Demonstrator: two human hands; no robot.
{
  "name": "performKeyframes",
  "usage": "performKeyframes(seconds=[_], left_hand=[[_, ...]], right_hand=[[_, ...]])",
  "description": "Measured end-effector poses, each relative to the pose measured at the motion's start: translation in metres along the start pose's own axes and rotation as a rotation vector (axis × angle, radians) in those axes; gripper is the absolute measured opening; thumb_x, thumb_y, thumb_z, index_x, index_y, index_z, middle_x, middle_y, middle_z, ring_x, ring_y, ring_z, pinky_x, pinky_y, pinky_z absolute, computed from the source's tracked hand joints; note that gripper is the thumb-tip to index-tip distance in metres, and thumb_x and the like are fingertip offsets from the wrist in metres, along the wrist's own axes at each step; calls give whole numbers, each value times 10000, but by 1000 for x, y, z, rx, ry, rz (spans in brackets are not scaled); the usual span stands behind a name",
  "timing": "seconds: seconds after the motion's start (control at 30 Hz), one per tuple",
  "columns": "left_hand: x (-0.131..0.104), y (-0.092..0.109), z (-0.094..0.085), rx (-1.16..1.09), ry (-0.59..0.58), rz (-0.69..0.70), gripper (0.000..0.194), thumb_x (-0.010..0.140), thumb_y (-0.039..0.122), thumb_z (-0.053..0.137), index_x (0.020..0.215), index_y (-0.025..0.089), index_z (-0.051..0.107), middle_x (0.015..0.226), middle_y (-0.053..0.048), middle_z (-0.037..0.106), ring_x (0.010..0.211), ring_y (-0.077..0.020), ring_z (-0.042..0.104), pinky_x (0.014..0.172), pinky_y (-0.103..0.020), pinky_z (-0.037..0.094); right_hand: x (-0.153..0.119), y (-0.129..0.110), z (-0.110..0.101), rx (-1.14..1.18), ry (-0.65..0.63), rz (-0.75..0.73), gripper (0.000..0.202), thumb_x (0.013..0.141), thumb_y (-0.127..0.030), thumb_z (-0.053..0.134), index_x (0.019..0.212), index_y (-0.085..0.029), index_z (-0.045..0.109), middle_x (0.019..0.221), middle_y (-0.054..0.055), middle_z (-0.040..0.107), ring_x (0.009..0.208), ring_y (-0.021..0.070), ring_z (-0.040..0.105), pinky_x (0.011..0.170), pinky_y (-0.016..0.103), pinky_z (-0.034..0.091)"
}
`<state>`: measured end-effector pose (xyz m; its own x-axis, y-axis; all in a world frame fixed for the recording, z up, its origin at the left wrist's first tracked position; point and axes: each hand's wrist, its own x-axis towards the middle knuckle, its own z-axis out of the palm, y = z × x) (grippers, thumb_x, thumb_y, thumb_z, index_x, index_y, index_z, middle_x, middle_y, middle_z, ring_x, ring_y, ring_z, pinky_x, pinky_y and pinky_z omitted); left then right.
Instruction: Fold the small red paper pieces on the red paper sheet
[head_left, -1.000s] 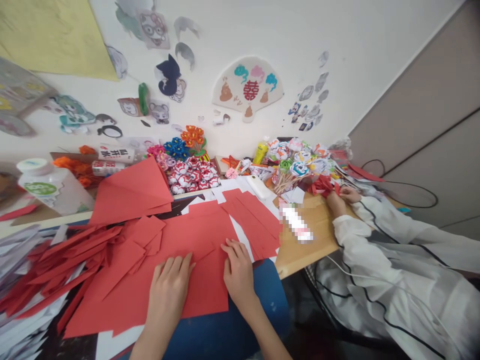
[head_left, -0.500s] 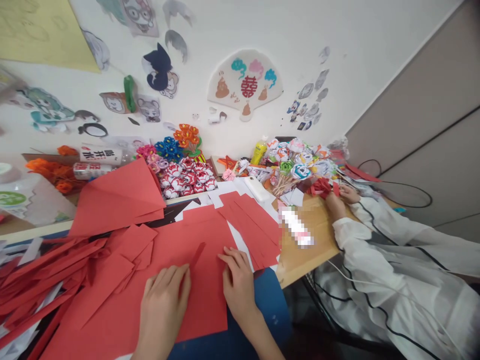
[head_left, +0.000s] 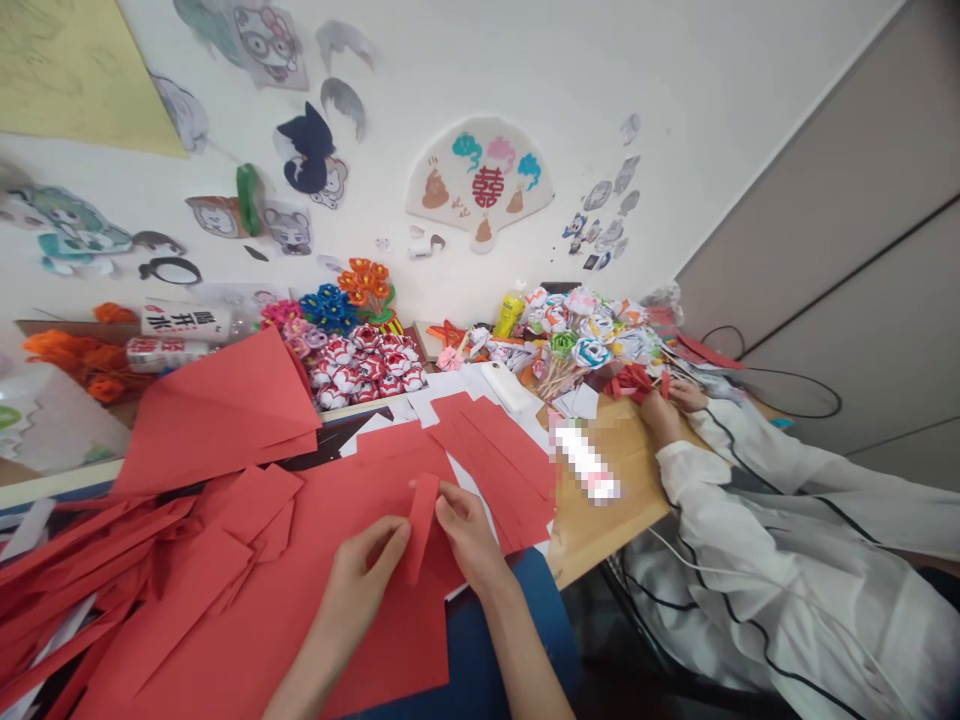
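A narrow folded strip of red paper (head_left: pixel 424 528) is held upright between my hands, above a large red sheet (head_left: pixel 360 640). My right hand (head_left: pixel 469 530) grips its upper right edge between thumb and fingers. My left hand (head_left: pixel 371 560) pinches at the strip's left edge, with the fingertips partly hidden. Left of my hands, several small red rectangles (head_left: pixel 199 575) lie overlapped on the sheet. Beyond my right hand, more cut red paper (head_left: pixel 495 455) rests on white sheets.
Loose red strips (head_left: pixel 90 560) heap at the left. Paper flowers (head_left: pixel 371 365) and a yellow bottle (head_left: pixel 510 312) line the wall. A white phone-like object (head_left: pixel 504 386) lies behind the red paper. At right, a co-worker's hands (head_left: pixel 664 415) hold red paper.
My hands have come together, and the red strip has been lifted and turned upright between them. My left hand has moved right. The view has shifted slightly.
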<state>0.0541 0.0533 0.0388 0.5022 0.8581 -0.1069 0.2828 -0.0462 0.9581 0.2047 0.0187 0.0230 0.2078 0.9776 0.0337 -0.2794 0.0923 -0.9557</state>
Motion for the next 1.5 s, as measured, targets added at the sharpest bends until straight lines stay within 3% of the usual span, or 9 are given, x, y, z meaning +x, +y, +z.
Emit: performKeyframes(seconds=[0.2,0.4,0.63,0.87,1.03,1.27,1.4,1.5], left_hand=[[-4,-4,-1,47,-75,-2,422,907,522,445,727,179,612,714,-7,627,696,-160,560,647,-228,449],[-7,-12,-3,157,0,7,343,880,514,501,999,229,650,959,-26,707,879,-200,643,789,-288,493],[-12,-13,4,300,75,19,382,844,477,559,1132,227,590,984,-47,709,749,-187,637,681,-308,504],[-14,-16,4,161,64,31,318,886,438,511,1102,217,586,1004,-60,712,806,-181,667,747,-313,532],[-17,-15,2,192,34,33,311,901,444,492,1111,239,595,999,-38,719,830,-180,680,755,-302,531],[-13,-2,3,273,201,35,341,896,483,504,1108,226,580,943,-26,721,775,-171,673,666,-265,485],[-6,-8,-1,326,287,47,271,914,424,480,887,205,638,781,-16,707,677,-159,643,614,-244,430],[-2,-12,-9,461,284,3,266,926,366,451,852,211,654,785,-31,718,706,-177,656,614,-248,395]], right_hand=[[-4,5,-1,85,1,6,298,837,-459,683,1006,-214,703,1012,71,710,972,231,652,915,362,485],[-2,8,-1,89,48,-22,369,784,-498,720,1004,-213,640,928,59,699,919,223,656,901,369,492],[-5,16,-3,20,67,-57,320,771,-386,756,1012,-217,631,988,54,680,938,209,651,872,335,501],[-8,12,2,-55,43,-21,322,825,-364,701,1105,-215,648,1084,68,688,1035,230,640,948,373,482],[-9,7,8,-170,110,-47,269,896,-384,592,1069,-202,688,1005,68,706,939,219,656,852,350,521],[-11,7,11,-443,196,-100,209,849,-349,636,991,-200,672,976,60,700,921,212,653,836,333,518],[-17,8,20,-448,218,-67,219,870,-376,599,983,-195,650,961,59,701,900,206,656,802,315,521],[-18,6,25,-606,218,-36,203,874,-385,587,873,-191,643,849,44,693,776,193,644,701,293,504]])
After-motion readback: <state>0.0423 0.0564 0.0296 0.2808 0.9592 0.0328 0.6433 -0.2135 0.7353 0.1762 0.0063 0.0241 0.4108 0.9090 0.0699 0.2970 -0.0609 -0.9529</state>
